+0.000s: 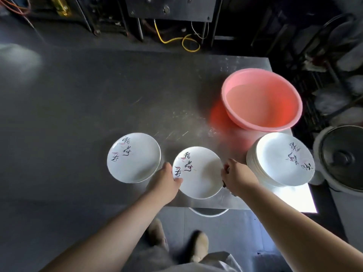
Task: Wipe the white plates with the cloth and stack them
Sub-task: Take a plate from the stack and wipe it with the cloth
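White round ceramic plates with black brush lettering sit along the near edge of the grey steel table [98,99]. One single plate [197,172] lies between the two hands, a second plate [133,157] rests just to its left, possibly atop another, and a tall stack of plates [280,159] stands to the right; how many that pile holds I cannot count. The left hand [167,181] grips the middle plate's left rim, thumb over the top edge. The right hand [237,178] closes its curled fingers on the opposite rim, with something dark pinched beneath that may be the cloth, though I cannot tell. Both hands are equally near, one on either side, so the plate, being round, has no long axis to mind. Its coming move, I judge, turns on the left plate lying just beyond the left hand. One pink plastic basin [262,99] holding water stands behind, well apart from the hands.
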Motion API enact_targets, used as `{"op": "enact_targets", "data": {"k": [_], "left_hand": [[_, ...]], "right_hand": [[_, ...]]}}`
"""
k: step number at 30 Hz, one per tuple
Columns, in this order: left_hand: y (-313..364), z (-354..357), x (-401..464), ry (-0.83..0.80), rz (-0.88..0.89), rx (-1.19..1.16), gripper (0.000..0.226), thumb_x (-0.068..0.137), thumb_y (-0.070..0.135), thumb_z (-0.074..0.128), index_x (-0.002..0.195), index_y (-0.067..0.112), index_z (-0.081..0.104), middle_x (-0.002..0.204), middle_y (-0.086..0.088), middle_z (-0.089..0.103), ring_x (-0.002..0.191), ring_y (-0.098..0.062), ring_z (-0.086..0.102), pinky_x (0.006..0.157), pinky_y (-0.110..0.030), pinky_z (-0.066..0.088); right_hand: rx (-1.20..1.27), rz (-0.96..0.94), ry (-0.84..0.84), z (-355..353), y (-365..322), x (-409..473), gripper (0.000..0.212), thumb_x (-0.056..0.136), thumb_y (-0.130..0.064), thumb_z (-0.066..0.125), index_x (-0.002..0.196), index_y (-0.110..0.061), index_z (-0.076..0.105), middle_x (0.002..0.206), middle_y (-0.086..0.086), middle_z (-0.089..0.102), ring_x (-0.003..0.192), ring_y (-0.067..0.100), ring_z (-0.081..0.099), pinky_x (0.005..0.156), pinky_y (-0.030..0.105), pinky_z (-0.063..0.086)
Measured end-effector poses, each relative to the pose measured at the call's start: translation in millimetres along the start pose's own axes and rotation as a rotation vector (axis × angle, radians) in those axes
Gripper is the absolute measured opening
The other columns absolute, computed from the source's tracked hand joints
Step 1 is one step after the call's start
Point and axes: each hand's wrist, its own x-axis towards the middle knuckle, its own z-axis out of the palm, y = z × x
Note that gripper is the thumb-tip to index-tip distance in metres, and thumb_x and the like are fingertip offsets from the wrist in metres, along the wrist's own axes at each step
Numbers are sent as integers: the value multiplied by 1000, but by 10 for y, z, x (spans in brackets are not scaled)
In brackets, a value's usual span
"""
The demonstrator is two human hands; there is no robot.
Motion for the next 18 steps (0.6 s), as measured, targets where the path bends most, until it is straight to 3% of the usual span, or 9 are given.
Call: {"op": "enact_targets", "data": {"k": [2, 6, 9, 11, 12, 14, 16, 18], "left_hand": [[-25, 170, 51, 26, -16, -4, 31, 94, 36, 66, 104, 15, 45, 99, -5, 65, 89, -31, 64, 72, -40, 52], [-146, 413, 179, 84, -10, -93, 28, 93, 26, 70, 101, 12, 47, 92, -7, 64, 87, -34, 63, 74, -42, 53], [-264, 474, 245, 146, -13, -87, 24, 92, 29, 70, 102, 21, 49, 81, 5, 63, 84, -28, 64, 67, -37, 48], [-332, 485, 246, 172, 30, -64, 24, 92, 36, 67, 106, 27, 50, 82, 10, 65, 86, -26, 66, 73, -40, 55], [-372, 493, 227, 195, 83, -14, 29, 92, 41, 66, 113, 29, 50, 90, 10, 67, 92, -26, 66, 79, -43, 57], [-492, 540, 214, 273, 255, 172, 59, 90, 50, 63, 142, 24, 48, 123, -1, 67, 117, -30, 59, 101, -47, 52], [-621, 586, 243, 323, 436, 346, 87, 91, 57, 55, 160, 9, 34, 154, -13, 49, 142, -35, 43, 120, -48, 35], [-718, 627, 297, 309, 551, 425, 94, 94, 62, 48, 165, 5, 24, 171, -12, 26, 158, -32, 24, 129, -47, 21]], "right_hand": [[-20, -4, 12, 79, 86, 47, 16, 99, -32, 47, 88, -21, 51, 72, 1, 70, 55, 28, 65, 54, 37, 57], [-63, -39, 7, 242, 190, 145, 15, 100, -33, 47, 93, -19, 50, 86, 6, 69, 70, 34, 60, 61, 33, 45], [-133, -86, 27, 286, 217, 168, 12, 99, -32, 49, 95, -22, 52, 91, 7, 71, 73, 34, 55, 64, 33, 42], [-105, -118, 124, 290, 178, 179, 13, 98, -29, 50, 106, -20, 55, 95, 6, 66, 77, 35, 56, 63, 34, 39], [-72, -154, 181, 296, 137, 180, 16, 97, -27, 50, 110, -19, 55, 98, 6, 64, 81, 36, 58, 63, 34, 38], [-18, -267, 253, 341, 1, 205, 25, 97, -23, 49, 119, -20, 60, 108, 4, 65, 95, 35, 61, 68, 35, 41], [2, -369, 244, 425, -164, 260, 40, 97, -19, 51, 134, -23, 62, 125, 3, 67, 111, 32, 59, 85, 38, 51], [-8, -434, 158, 549, -299, 328, 48, 101, -19, 52, 148, -18, 56, 145, 6, 60, 129, 33, 54, 105, 41, 48]]}}
